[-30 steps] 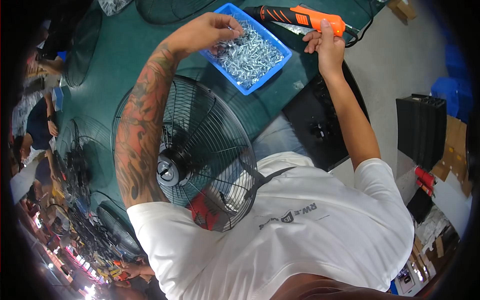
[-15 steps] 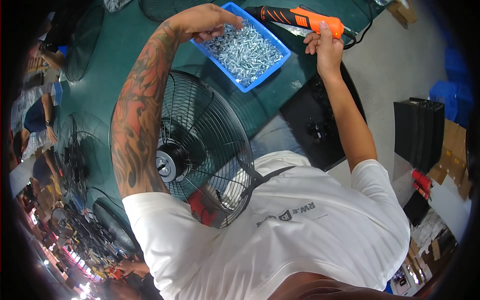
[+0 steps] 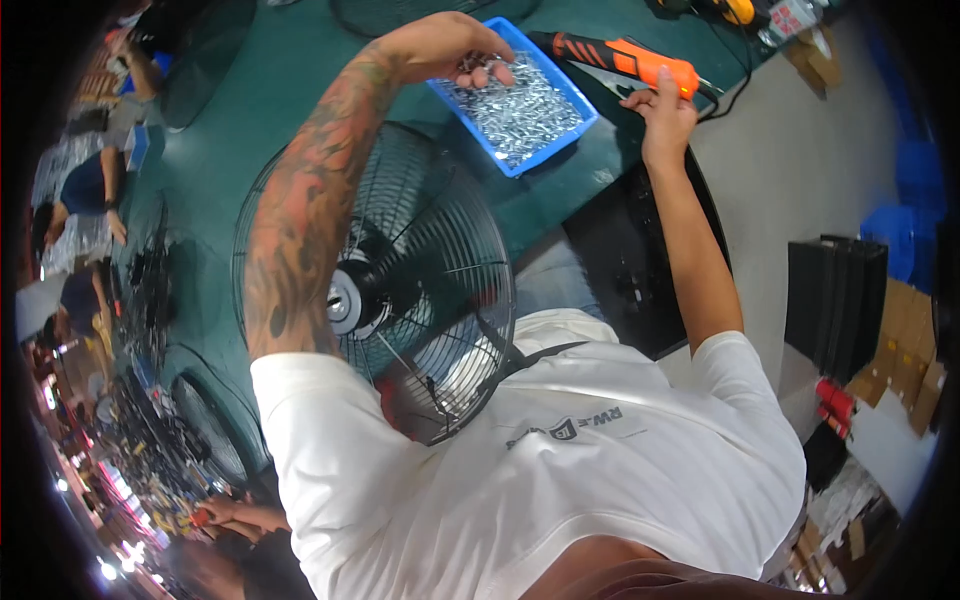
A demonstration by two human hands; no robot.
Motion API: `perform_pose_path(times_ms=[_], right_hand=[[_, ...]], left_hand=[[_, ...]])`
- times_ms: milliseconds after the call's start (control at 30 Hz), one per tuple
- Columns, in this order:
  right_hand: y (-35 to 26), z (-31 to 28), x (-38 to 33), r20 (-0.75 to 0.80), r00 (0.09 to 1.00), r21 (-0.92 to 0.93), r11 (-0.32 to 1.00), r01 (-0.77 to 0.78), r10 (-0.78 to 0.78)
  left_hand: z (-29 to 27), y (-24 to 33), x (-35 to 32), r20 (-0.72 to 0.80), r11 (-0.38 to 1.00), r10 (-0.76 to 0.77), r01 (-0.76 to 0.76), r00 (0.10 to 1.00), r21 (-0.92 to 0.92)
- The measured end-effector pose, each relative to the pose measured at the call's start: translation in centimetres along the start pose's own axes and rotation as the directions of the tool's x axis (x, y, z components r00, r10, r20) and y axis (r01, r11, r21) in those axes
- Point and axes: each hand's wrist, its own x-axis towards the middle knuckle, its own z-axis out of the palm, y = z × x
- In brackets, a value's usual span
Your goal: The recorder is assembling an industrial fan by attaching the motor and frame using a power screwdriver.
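Observation:
My left hand (image 3: 462,48) reaches over the left edge of a blue tray (image 3: 553,152) heaped with small silver screws (image 3: 525,115). Its fingers are curled, and screws seem to be between them and the thumb; the exact hold is partly hidden. At the far right of the table my right hand (image 3: 665,118) grips the orange end of an orange-and-black electric screwdriver (image 3: 620,60), thumb on top. A round black wire-grille fan (image 3: 455,235) with a grey hub stands close in front of my body, below my tattooed left forearm.
More fan grilles (image 3: 210,420) line the left side, where other people (image 3: 90,190) work. A black cable (image 3: 735,90) runs off the screwdriver. A dark panel (image 3: 635,250) is under my right forearm. Black boxes (image 3: 835,300) and cartons (image 3: 895,340) stand on the floor at right.
The view has shifted a little, moving the tray and fan slightly right in the picture. The left-hand fingers are more curled over the screws. My right hand still holds the screwdriver.

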Motion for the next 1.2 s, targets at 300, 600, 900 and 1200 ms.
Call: perform_pose_path(times_ms=[300,600,900,1200], right_hand=[[-4.0,-3.6,5.7,0.374,0.907,0.098,0.981,0.168,-0.193],[-8.0,0.9,7.5,-0.113,0.981,0.448,0.890,-0.090,0.156],[-13.7,4.1,3.8,0.209,0.976,0.628,0.774,-0.081,-0.067],[-17.1,10.5,-5.6,0.576,0.775,0.729,0.593,-0.343,-0.260]], left_hand=[[1.8,-2.3,2.2,-0.102,0.998,-0.015,0.009,0.995,-0.058],[3.2,-2.5,3.8,-0.269,0.854,0.202,-0.035,0.942,0.519],[5.9,-2.4,-5.3,-0.333,0.736,0.624,-0.390,0.707,0.554],[14.7,-5.5,-23.6,-0.401,0.741,0.633,-0.368,0.662,0.562]])
